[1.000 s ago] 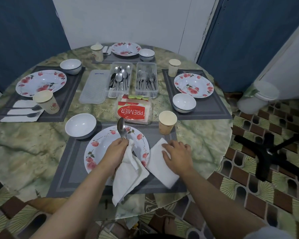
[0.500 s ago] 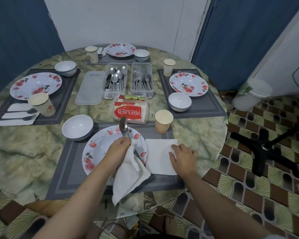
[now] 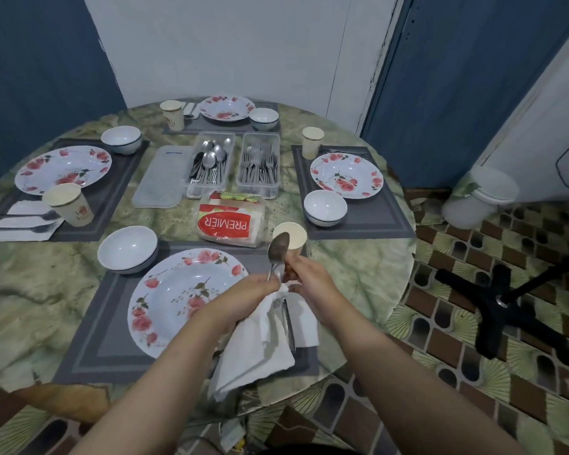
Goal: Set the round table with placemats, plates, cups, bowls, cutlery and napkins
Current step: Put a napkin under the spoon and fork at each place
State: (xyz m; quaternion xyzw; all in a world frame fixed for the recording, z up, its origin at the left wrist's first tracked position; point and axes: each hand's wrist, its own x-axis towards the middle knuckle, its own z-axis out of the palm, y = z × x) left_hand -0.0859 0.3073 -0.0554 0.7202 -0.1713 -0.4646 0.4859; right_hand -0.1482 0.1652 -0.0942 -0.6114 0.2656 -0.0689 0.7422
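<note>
My left grip (image 3: 243,298) holds a steel spoon (image 3: 277,254) and crumpled white napkin (image 3: 257,353); right grip (image 3: 312,284) pinches the spoon's neck, near the worktop's (image 3: 358,261) front edge.

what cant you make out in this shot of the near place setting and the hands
- Head view, spoon: the left hand and right hand cover its handle; other cutlery in that grip cannot be told.
- Flat napkin: mostly hidden by the held napkin and right wrist.
- Near cup: lower part hidden behind spoon and fingers.
- Far setting's cutlery: too small.
</note>
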